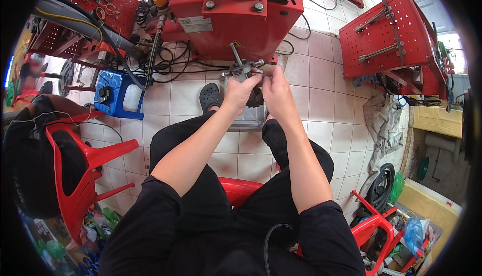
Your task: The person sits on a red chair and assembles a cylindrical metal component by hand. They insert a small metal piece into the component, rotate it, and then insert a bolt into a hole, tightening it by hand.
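Note:
A grey metal puller (240,70) with a threaded rod standing up from it is in front of me, between my feet and the red machine. My left hand (241,92) is closed around its near side. Close beside it, my right hand (276,89) is closed with its fingers at the puller's right end; my fingers partly hide what they grip there. Under my hands, a dark metal part shows in part. Below that lies a shallow metal tray (244,125) on the tiled floor.
The red machine (236,30) stands just ahead. To the left are a blue stool (116,95), a red plastic chair (90,153) and black cables. A red perforated tool panel (374,45) stands at the right, with a grey cloth (382,125) hanging below.

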{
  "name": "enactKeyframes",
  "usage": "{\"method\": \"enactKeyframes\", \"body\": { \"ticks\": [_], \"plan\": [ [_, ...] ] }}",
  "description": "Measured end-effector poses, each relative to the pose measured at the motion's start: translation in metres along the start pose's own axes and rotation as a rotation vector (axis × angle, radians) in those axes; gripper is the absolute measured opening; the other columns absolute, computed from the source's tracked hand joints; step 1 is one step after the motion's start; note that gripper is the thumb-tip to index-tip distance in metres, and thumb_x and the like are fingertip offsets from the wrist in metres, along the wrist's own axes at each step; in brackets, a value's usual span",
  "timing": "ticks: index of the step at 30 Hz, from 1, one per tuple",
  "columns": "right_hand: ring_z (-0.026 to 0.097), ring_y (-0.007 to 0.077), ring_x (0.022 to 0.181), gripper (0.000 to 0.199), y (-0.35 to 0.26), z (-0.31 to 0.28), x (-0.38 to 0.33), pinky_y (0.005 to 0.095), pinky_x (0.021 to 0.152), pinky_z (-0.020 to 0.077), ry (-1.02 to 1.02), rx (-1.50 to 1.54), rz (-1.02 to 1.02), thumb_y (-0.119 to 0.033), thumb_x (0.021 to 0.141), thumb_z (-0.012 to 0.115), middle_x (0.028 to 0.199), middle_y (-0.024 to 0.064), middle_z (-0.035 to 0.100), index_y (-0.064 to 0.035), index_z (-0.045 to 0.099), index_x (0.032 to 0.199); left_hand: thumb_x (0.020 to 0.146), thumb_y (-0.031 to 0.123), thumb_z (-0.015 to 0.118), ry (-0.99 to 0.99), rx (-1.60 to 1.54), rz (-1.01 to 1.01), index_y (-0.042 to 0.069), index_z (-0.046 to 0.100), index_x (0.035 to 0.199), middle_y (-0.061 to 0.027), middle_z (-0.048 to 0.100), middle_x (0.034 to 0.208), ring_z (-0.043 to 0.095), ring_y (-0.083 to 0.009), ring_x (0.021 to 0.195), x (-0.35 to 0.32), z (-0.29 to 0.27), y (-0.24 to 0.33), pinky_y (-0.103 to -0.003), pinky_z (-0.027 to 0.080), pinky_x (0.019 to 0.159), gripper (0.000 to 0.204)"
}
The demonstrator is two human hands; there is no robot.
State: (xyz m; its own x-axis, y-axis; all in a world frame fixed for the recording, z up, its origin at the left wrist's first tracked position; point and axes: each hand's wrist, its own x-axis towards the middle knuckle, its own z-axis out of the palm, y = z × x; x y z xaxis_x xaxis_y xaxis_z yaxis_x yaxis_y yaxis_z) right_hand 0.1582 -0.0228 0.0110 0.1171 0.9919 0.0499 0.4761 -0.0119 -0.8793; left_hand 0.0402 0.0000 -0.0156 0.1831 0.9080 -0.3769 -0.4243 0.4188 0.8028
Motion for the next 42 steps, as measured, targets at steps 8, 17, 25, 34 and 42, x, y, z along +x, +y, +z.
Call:
{"method": "enactKeyframes", "body": {
  "ticks": [8,17,25,34,42],
  "plan": [
    [0.058,0.0445,0.084,0.017,-0.004,-0.004,-0.001,0.047,0.072,0.0446,-0.014,-0.115,-0.116,0.0,0.086,0.044,0.087,0.0275,0.059,0.0048,0.044,0.103,0.08,0.01,0.068,-0.003,0.144,0.031,0.003,0.06,0.098,-0.0052,0.065,0.087,0.063,-0.0127,0.079,0.001,0.001,0.005,-0.026,0.05,0.07,0.021],
    [0.058,0.0447,0.082,0.015,-0.011,-0.011,-0.001,0.0479,0.071,0.0442,0.027,-0.044,-0.075,-0.003,0.089,0.045,0.085,0.0277,0.059,0.0022,0.044,0.102,0.079,0.009,0.068,0.016,0.001,-0.073,0.006,0.057,0.099,-0.005,0.064,0.087,0.061,-0.0128,0.073,0.004,-0.002,0.01,-0.028,0.05,0.064,0.023],
    [0.058,0.0426,0.076,0.01,-0.009,-0.007,0.0,0.0474,0.067,0.0441,0.006,-0.073,-0.17,0.001,0.086,0.048,0.08,0.0245,0.058,0.0024,0.045,0.095,0.078,0.011,0.069,-0.035,0.131,-0.012,0.003,0.059,0.097,-0.0036,0.063,0.085,0.059,-0.0105,0.073,0.004,-0.003,0.011,-0.025,0.047,0.065,0.022],
    [0.058,0.0423,0.079,0.011,-0.008,-0.01,-0.001,0.0445,0.069,0.045,-0.021,-0.018,-0.142,-0.001,0.087,0.047,0.081,0.0244,0.057,0.0021,0.044,0.097,0.078,0.01,0.069,-0.067,0.159,-0.036,0.002,0.059,0.099,-0.0037,0.063,0.086,0.06,-0.0107,0.075,0.006,-0.005,0.015,-0.025,0.048,0.066,0.024],
    [0.055,0.0262,0.078,0.013,-0.001,-0.011,0.002,0.0342,0.074,0.0446,-0.072,0.187,0.026,-0.006,0.088,0.043,0.083,0.0161,0.054,0.0025,0.042,0.098,0.077,0.008,0.07,-0.123,0.165,0.041,0.001,0.058,0.103,-0.006,0.063,0.093,0.061,-0.0126,0.081,0.006,-0.006,0.014,-0.027,0.049,0.071,0.029]
  ]
}}
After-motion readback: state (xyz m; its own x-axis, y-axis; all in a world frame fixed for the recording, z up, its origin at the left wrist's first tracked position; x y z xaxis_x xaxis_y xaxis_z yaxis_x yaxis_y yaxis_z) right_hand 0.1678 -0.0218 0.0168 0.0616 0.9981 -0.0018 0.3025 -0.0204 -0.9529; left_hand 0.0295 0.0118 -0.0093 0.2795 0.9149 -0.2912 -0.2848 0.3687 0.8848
